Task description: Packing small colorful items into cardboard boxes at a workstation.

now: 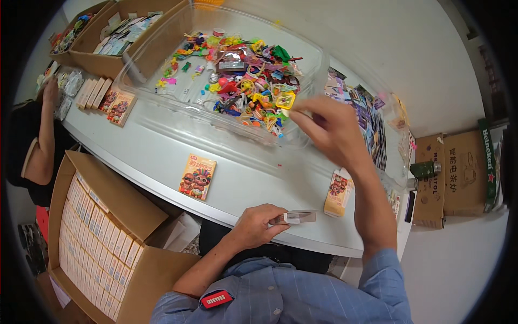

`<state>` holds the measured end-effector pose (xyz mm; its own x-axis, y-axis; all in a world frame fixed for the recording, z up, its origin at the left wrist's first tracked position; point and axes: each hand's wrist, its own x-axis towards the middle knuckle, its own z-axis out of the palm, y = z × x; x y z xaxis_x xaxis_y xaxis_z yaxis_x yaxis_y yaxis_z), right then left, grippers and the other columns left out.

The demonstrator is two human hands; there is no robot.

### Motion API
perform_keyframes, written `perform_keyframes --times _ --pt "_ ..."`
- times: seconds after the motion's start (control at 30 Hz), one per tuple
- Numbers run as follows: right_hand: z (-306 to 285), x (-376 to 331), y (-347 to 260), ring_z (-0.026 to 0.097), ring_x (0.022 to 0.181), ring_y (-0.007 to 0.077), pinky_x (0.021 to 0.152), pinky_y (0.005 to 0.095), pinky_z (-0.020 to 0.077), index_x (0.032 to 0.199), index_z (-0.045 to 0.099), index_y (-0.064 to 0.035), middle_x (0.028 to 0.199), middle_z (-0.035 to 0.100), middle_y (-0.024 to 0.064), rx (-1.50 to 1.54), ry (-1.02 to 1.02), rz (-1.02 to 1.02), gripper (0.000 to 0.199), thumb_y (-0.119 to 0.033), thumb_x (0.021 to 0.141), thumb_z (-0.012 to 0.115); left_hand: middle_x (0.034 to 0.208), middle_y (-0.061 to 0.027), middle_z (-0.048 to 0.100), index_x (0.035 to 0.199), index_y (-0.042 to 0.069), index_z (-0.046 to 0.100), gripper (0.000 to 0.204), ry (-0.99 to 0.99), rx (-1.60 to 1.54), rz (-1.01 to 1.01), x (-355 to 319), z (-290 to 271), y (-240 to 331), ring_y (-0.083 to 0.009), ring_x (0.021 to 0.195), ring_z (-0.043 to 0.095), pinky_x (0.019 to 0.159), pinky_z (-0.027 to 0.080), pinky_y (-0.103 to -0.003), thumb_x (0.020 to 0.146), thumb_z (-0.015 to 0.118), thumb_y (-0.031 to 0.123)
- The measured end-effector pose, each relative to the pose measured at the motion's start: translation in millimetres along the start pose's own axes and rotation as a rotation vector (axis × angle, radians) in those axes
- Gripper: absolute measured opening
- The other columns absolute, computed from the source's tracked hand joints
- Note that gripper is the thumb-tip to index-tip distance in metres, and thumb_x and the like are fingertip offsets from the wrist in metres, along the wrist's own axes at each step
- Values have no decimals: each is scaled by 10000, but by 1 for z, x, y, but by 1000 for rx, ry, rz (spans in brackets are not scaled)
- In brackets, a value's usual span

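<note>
My left hand (253, 225) grips a small open carton (300, 217) near the table's front edge, with the carton's open end toward me. My right hand (330, 127) is raised over the right side of a clear plastic bin (199, 102). Its thumb and fingers pinch at a small square toy with a yellow frame (285, 100). Below it, a heap of mixed small plastic toys (243, 83) fills much of the bin. One orange printed box (197, 177) lies flat on the table, and another printed box (338, 193) is at the right, below my right forearm.
A large cardboard box (156, 221) of packed small cartons stands at the lower left. More cardboard boxes (105, 59) sit behind at the far left, near another person's arm (47, 116). Glossy cards (361, 110) spread right of the bin. A green bottle (425, 169) lies farther right.
</note>
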<state>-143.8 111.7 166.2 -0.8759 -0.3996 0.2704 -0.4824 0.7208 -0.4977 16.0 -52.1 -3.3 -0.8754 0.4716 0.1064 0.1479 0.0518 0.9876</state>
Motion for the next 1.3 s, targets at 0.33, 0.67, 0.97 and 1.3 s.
perform_keyframes --times 0.33,0.67,0.97,1.3 --pt "92 87 59 738 875 337 712 456 589 899 765 -29 910 748 165 -796 -616 -94 162 -103 822 644 935 -110 710 1108 9 716 314 24 -32 12 0 4 -4 -166 762 695 676 574 -278 820 827 69" --pt "96 82 67 724 902 370 741 467 587 925 758 -13 933 736 200 -753 -623 -33 149 -84 821 678 880 -77 691 1116 5 722 294 25 -57 -15 -1 5 -3 -113 695 611 631 512 -256 841 810 60" --pt "61 87 60 689 841 379 758 444 546 944 732 -10 896 722 203 -478 -477 -37 190 -173 854 689 833 -72 666 1108 17 712 289 20 -59 -69 1 7 0 -151 696 607 651 516 -288 848 804 103" --pt "-46 -56 4 555 720 51 637 249 452 975 719 16 799 672 -15 230 -250 200 189 -162 915 696 777 -17 634 1101 3 723 263 75 -147 -182 6 10 2 -68 663 539 616 474 -245 861 807 71"
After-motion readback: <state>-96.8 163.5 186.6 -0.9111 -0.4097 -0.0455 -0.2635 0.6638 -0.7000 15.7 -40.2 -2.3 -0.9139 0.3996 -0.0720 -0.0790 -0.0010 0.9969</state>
